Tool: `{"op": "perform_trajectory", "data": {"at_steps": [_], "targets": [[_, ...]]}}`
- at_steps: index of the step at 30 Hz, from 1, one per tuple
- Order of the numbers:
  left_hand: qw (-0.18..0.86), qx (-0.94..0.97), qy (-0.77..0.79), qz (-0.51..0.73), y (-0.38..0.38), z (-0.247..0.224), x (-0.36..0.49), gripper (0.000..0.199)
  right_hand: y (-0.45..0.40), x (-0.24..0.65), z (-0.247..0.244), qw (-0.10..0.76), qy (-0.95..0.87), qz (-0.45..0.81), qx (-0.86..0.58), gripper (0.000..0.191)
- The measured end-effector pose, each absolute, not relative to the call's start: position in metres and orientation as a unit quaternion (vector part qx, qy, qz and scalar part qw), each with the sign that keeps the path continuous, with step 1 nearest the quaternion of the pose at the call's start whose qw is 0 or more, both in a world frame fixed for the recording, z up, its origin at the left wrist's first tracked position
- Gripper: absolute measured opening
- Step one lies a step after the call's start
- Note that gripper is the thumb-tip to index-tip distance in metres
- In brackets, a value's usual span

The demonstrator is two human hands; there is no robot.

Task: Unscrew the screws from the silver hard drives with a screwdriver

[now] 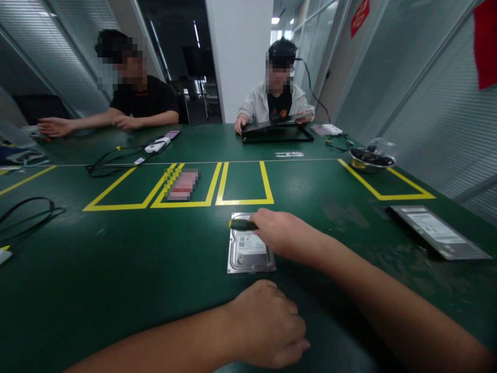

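A silver hard drive (248,261) with a white label lies flat on the green table in front of me. My right hand (283,233) is closed around a screwdriver (243,225) with a dark green handle and a yellow end. The handle points left across the upper part of the drive; the screwdriver's tip is hidden by my hand. Nearer to me, just below the drive, my left hand (267,326) is curled into a fist and does not touch the drive. Its palm faces away, so anything inside is hidden.
At right lies a flat silver device (442,233) with a label; behind it stands a metal bowl (373,161) of dark parts. Yellow tape (244,202) marks rectangles, one holding a phone (184,185). Cables (31,223) lie at left. Two people sit across, one handling a black frame (277,135).
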State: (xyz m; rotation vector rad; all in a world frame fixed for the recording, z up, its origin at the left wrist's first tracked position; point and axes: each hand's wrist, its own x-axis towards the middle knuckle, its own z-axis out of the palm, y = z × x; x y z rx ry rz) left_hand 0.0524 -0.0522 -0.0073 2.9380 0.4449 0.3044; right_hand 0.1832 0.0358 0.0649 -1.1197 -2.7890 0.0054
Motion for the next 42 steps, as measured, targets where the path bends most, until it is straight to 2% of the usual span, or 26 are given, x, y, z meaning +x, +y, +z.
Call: {"op": "perform_trajectory", "data": {"at_steps": [2, 5, 7, 10, 13, 15, 31, 42], "targets": [[0.076, 0.981, 0.147, 0.103, -0.052, -0.008, 0.052, 0.031, 0.037, 0.193, 0.080, 0.129, -0.908, 0.027, -0.398, 0.032], [0.078, 0.981, 0.144, 0.102, -0.052, -0.008, 0.052, 0.031, 0.036, 0.208, 0.099, 0.291, -0.850, 0.189, -0.397, 0.076], [0.079, 0.981, 0.145, 0.100, -0.052, -0.008, 0.052, 0.031, 0.036, 0.215, 0.107, 0.336, -0.815, 0.284, -0.377, 0.084], [0.081, 0.981, 0.148, 0.094, -0.053, -0.008, 0.052, 0.032, 0.037, 0.218, 0.108, 0.373, -0.784, 0.312, -0.385, 0.066], [0.084, 0.981, 0.148, 0.091, -0.053, -0.007, 0.052, 0.031, 0.041, 0.216, 0.105, 0.388, -0.785, 0.233, -0.422, 0.043], [0.084, 0.981, 0.147, 0.093, -0.052, -0.008, 0.052, 0.031, 0.044, 0.214, 0.102, 0.387, -0.793, 0.183, -0.434, 0.036], [0.096, 0.981, 0.148, 0.083, -0.052, -0.004, 0.052, 0.031, 0.052, 0.209, 0.086, 0.335, -0.810, 0.181, -0.446, 0.034], [0.093, 0.982, 0.149, 0.072, -0.052, -0.004, 0.052, 0.032, 0.051, 0.210, 0.087, 0.358, -0.797, 0.174, -0.455, 0.033]]}}
